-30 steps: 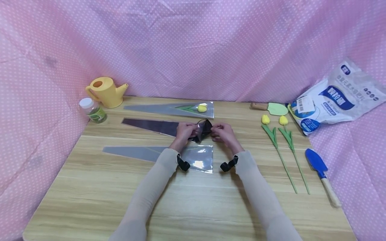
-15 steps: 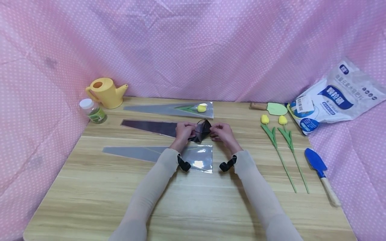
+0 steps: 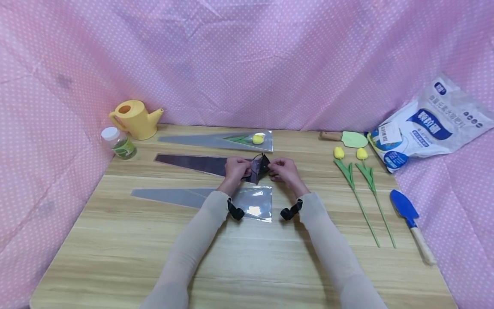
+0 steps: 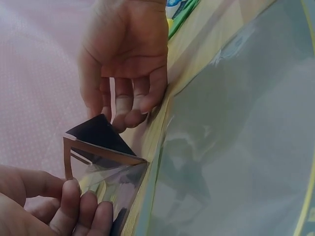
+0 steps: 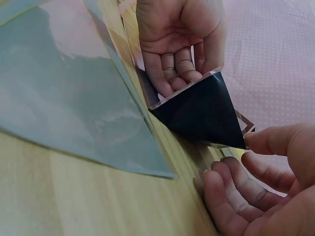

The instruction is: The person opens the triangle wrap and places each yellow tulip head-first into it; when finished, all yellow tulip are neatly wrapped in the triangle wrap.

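Observation:
A long tapered flower sleeve (image 3: 189, 162), dark-backed with a clear front, lies across the middle of the wooden table. Its wide end stands spread apart at the mouth. My left hand (image 3: 236, 169) pinches the clear front film of that mouth. Opposite it, my right hand (image 3: 284, 171) pinches the corner of the black panel (image 5: 197, 110) between thumb and forefinger, its other fingers loosely curled. In the left wrist view, a gap shows between the clear film and the black flap (image 4: 101, 135). Nearer me lies a flat clear sleeve (image 3: 170, 196), partly under my left forearm.
Behind lies a clear sleeve (image 3: 193, 139) holding a yellow tulip (image 3: 257, 139). Two loose tulips (image 3: 353, 189) (image 3: 371, 189) lie right. A green trowel (image 3: 354, 139), blue trowel (image 3: 404, 204) and white bag (image 3: 428, 124) stand beyond. At left are a watering can (image 3: 135, 120) and bottle (image 3: 121, 143).
The mouth of the dark sleeve shifts slightly in shape between my hands, its black panel looking narrower now. Both hands stay nearly in place, and the other objects have not moved.

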Demonstrator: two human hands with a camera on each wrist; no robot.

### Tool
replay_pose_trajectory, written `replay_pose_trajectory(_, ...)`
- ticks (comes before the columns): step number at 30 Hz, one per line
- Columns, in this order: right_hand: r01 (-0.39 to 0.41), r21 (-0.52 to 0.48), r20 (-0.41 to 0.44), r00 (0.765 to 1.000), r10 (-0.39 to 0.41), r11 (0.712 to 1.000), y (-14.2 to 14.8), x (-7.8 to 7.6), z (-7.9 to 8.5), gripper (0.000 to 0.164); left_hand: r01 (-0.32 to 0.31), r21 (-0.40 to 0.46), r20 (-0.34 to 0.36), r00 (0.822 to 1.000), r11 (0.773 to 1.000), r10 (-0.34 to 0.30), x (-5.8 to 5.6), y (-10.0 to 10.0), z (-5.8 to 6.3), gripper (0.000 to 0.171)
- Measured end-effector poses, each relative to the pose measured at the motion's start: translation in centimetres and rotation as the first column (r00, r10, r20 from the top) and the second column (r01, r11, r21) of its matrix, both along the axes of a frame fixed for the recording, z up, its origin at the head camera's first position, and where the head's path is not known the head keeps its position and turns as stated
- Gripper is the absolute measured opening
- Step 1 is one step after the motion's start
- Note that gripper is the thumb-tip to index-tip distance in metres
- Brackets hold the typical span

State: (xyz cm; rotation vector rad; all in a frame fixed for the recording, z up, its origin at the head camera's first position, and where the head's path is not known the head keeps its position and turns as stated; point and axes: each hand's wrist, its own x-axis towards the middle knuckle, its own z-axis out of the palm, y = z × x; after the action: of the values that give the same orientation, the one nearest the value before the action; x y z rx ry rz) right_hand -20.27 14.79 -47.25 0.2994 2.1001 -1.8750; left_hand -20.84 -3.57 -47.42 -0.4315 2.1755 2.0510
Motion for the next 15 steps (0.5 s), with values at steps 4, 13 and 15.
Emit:
replay_pose_trajectory(4, -0.025, 0.015, -0.008, 1.0, 0.025, 1.0, -0.1, 0.1, 0.2, 0.025, 0.004, -0.025, 0.004, 1.0, 1.0, -0.004, -0.1, -0.1, -0.1, 0.014)
replay_pose_trajectory(13, -0.074, 0.142, -0.089, 0.992, 0.087, 0.987, 1.4, 1.2, 1.5, 0.039, 0.015, -0.016, -0.003, 1.0, 1.0, -0.015, 0.1, -0.1, 0.0, 0.012)
replay_pose_trajectory(15, -0.064, 0.194, -0.114, 0.99, 0.088, 0.979, 2.2, 1.5, 1.7, 0.038, 0.017, -0.02, -0.003, 1.0, 1.0, -0.017, 0.2, -0.2, 0.0, 0.013)
